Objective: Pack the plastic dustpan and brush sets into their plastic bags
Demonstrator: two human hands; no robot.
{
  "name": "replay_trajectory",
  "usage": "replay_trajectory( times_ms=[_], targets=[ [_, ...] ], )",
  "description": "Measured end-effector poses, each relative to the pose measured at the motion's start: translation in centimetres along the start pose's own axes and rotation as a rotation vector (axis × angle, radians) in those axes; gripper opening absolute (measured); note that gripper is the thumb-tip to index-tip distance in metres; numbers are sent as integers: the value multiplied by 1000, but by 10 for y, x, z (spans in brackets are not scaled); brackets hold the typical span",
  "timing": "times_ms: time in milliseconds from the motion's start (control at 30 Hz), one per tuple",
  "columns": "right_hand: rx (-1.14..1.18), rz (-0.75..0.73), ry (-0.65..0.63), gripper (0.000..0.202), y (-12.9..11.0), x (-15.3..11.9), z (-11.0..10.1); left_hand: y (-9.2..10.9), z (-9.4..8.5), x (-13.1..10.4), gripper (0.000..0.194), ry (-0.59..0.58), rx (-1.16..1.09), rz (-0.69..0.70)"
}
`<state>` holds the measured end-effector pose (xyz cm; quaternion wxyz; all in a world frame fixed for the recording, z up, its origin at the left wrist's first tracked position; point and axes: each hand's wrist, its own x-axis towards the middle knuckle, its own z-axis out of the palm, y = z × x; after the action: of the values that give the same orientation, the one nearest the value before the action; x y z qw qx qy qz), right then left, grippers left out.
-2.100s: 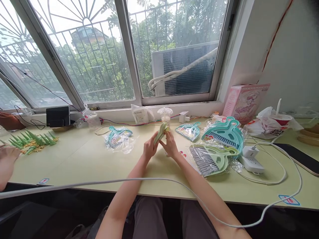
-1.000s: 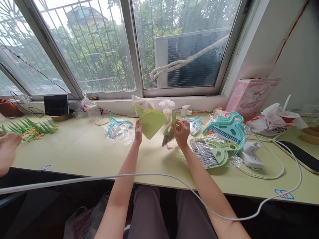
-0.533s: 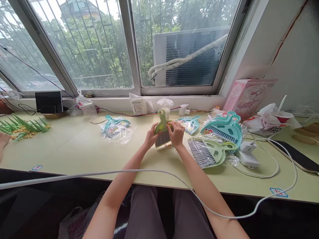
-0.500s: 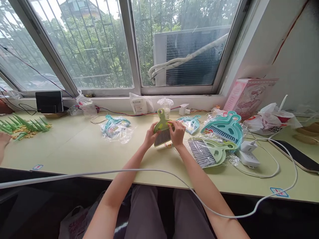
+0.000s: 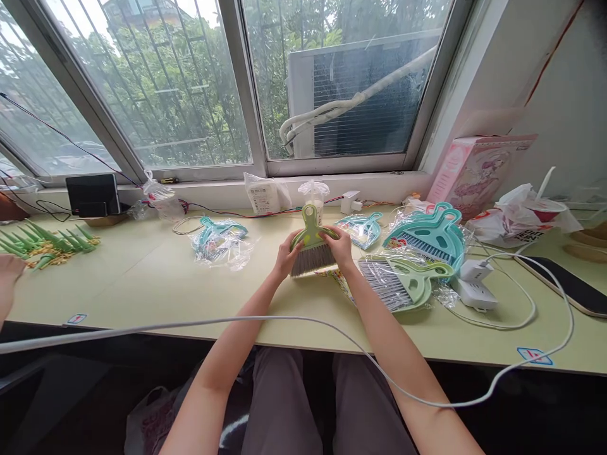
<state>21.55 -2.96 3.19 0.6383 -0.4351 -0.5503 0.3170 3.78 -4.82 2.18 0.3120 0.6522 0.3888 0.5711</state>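
Green plastic brush with grey bristles (image 5: 312, 237) stands handle-up mid-scene, between left hand (image 5: 286, 258) and right hand (image 5: 340, 249), whose fingers grip its opposite sides; even pressure from both should steady it.

The left hand (image 5: 286, 256) is curled on the left side of the green brush (image 5: 311, 241), the right hand (image 5: 340, 248) on its right side, holding it between them. Below the brush, the left forearm (image 5: 232, 347) and right forearm (image 5: 394, 341) spread apart toward the elbows; the thighs (image 5: 284, 411) lie lower, side by side
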Motion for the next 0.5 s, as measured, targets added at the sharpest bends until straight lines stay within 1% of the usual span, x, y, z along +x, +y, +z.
replay_trajectory(
  times_ms=[167, 400, 433, 500],
  targets=[
    [11, 50, 27, 29, 1, -3, 6, -3, 0, 2, 44, 84, 48, 4],
    [-11, 150, 99, 27, 2, -4, 8, 1, -2, 4, 39, 63, 58, 0],
    [-1, 148, 92, 28, 2, -4, 8, 1, -2, 5, 39, 68, 50, 1],
    [66, 124, 26, 35, 2, -2, 8, -1, -4, 7, 38, 86, 31, 6]
  ],
)
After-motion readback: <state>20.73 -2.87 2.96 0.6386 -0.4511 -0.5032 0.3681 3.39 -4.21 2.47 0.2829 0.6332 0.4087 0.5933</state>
